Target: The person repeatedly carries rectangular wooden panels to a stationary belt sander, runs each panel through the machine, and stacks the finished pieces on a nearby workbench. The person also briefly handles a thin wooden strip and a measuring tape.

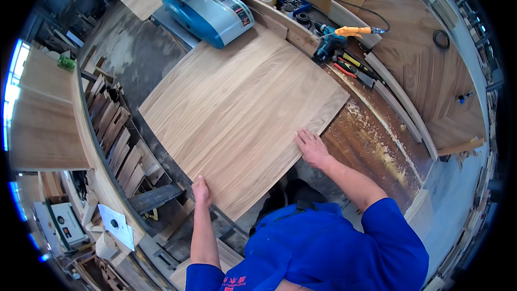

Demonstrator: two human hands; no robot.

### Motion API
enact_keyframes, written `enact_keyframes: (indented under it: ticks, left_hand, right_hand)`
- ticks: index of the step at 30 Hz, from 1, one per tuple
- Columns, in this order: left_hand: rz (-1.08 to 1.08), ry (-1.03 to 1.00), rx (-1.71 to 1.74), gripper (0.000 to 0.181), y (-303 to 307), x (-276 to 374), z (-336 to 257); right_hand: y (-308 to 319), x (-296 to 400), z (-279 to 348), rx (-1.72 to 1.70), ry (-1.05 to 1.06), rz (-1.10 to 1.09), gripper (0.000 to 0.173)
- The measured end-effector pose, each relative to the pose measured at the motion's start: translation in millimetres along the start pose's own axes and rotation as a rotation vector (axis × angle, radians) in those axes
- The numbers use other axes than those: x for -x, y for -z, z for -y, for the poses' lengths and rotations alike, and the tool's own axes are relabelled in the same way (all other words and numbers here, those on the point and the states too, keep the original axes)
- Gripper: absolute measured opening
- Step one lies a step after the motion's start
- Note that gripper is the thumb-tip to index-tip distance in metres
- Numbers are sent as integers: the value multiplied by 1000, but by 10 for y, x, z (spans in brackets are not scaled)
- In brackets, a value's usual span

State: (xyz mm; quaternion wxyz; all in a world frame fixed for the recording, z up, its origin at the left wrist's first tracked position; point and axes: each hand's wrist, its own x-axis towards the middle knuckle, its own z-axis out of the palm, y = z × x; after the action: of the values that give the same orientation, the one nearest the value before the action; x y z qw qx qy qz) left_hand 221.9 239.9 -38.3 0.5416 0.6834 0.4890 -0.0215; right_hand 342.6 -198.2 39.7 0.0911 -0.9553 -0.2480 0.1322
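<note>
A broad pale wooden panel (246, 117) with straight grain spans the middle of the view. Its far end reaches the teal and silver housing of a woodworking machine (218, 14); whether it goes underneath is hidden. My left hand (201, 192) grips the panel's near left edge, thumb on top and fingers out of sight below. Over the near right edge lies my right hand (313, 147), its fingertips on the panel's upper face and its thumb not clearly visible. The panel's right side overlaps a brown workbench (363, 133) strewn with sawdust.
On the bench's far part lie a teal cordless drill (329, 46), an orange air blow gun (353, 31), pliers (345, 66) and curved wood strips (404, 105). Wood offcuts (117, 129) fill a rack at left. Beside it, papers (116, 224) lie on a wooden ledge.
</note>
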Motion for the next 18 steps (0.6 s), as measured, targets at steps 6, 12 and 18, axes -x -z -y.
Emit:
enact_keyframes:
  ticks: [6,12,18]
  left_hand:
    - [-92,-464,-895,104,-593,295,-699]
    - [400,-727,-1112,113,-1702,1076,-1440]
    - [532,-819,-1302,121,-2538,1064,-1588]
  right_hand:
    - [-69,314,-440,-91,-341,-79,75]
    - [67,303,-659,-192,-581,103,86]
    - [71,281,-723,-176,-561,165,86]
